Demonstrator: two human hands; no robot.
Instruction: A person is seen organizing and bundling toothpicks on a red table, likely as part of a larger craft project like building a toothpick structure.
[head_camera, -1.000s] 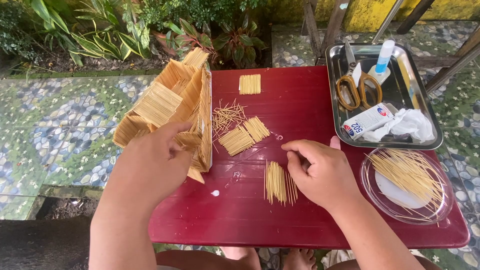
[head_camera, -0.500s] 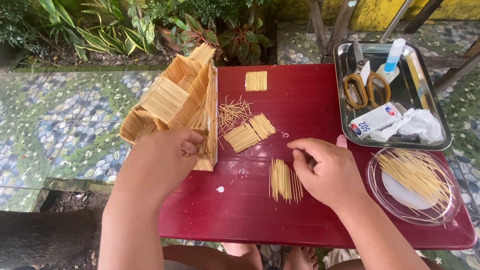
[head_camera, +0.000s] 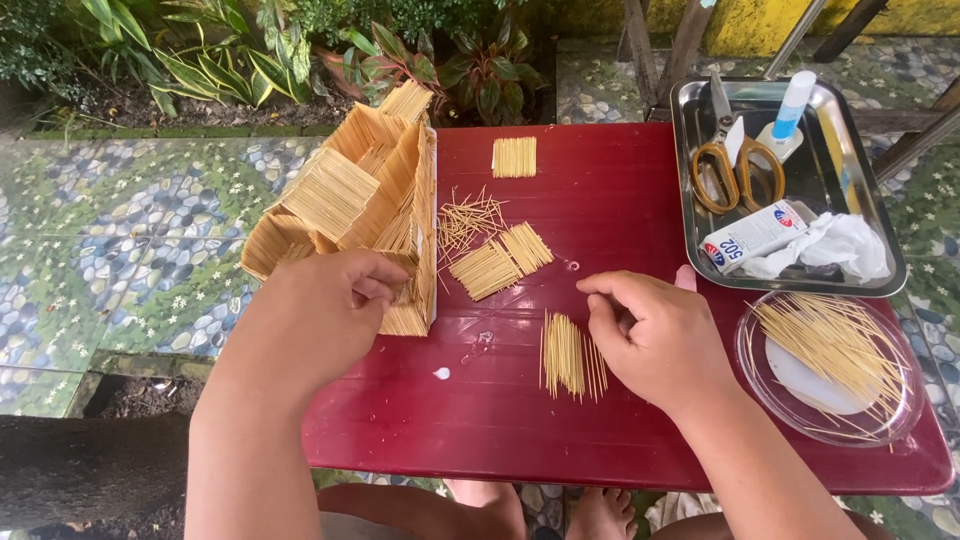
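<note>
The left hand (head_camera: 320, 315) closes around the lower corner of the toothpick house model (head_camera: 355, 215) at the left edge of the red desk (head_camera: 620, 190), keeping it upright and steady. The right hand (head_camera: 655, 335), fingers curled and pinched together, rests beside a loose bundle of toothpicks (head_camera: 565, 355) in the lower centre; whether it holds one I cannot tell. Glued toothpick panels (head_camera: 500, 260) lie within reach between them.
</note>
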